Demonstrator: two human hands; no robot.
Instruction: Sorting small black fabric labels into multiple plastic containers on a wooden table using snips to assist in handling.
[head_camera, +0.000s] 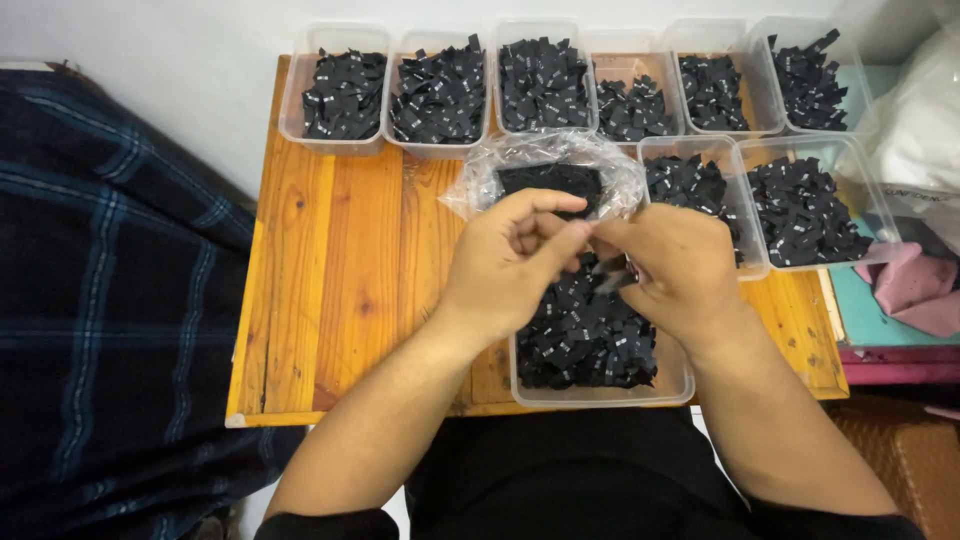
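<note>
— Labels (610, 272), small black ones, pinched where both hands meet; where do the rest sit?

— Mostly in the clear plastic tub (600, 392) at the near edge of the wooden table (340, 270), right under the hands. It is heaped with the same black fabric tags, each with a tiny white mark.

— And further back?

— A row of six clear tubs (345, 85) along the far edge, all holding black tags. Two more tubs (800, 205) stand on the right, just before that row, also filled. Between them and the hands lies a crumpled clear plastic bag (545, 165) with a dark stack of tags inside.

— How are the hands posed?

— Both hover above the near tub, fingertips meeting. The left hand (505, 260) is curled, thumb and forefinger closed narrowly toward the right hand. The right hand (670, 265) is loosely fisted around a few tags, whose edges poke out by the fingers. Whether the left hand truly grips a tag, I cannot tell.

— Anything beside the table?

— A dark plaid cloth (110, 300) on the left, pink fabric (915, 285) on the right.
</note>
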